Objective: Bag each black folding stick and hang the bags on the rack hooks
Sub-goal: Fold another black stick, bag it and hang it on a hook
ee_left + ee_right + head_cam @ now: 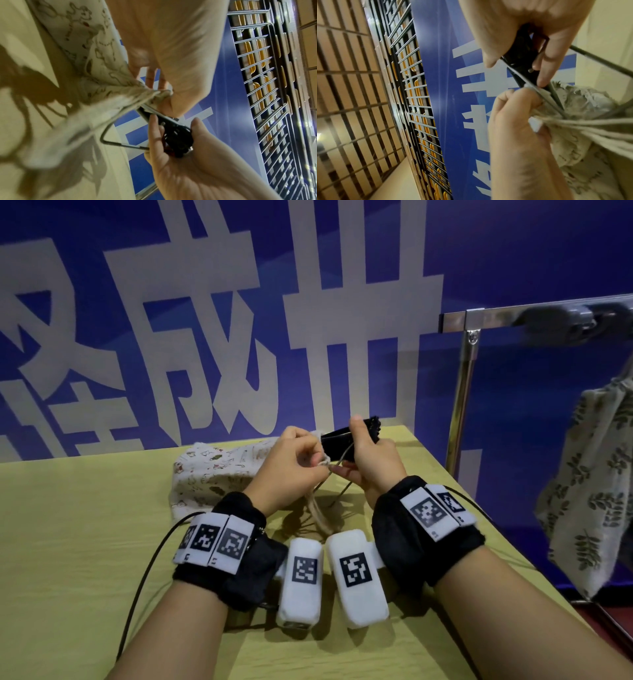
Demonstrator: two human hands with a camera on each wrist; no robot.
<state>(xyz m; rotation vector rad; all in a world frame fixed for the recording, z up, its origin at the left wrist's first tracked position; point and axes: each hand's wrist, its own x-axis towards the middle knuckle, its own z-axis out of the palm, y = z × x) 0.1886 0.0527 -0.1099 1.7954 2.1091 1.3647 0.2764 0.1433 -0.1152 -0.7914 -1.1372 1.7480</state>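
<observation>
Gripping the stick point(342, 440) (half-bagged), right hand point(371, 453); left hand point(291, 463) pinches bag point(212, 474).

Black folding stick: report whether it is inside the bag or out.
Partly in: the black folding stick still juts from the bag mouth, its outer end in the right hand.

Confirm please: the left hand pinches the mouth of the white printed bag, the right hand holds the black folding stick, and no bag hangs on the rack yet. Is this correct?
One part is wrong: the head view shows a leaf-print bag already hanging on the rack. The rest holds: the left hand pinches the white printed bag at its mouth, and the right hand holds the black folding stick.
</observation>
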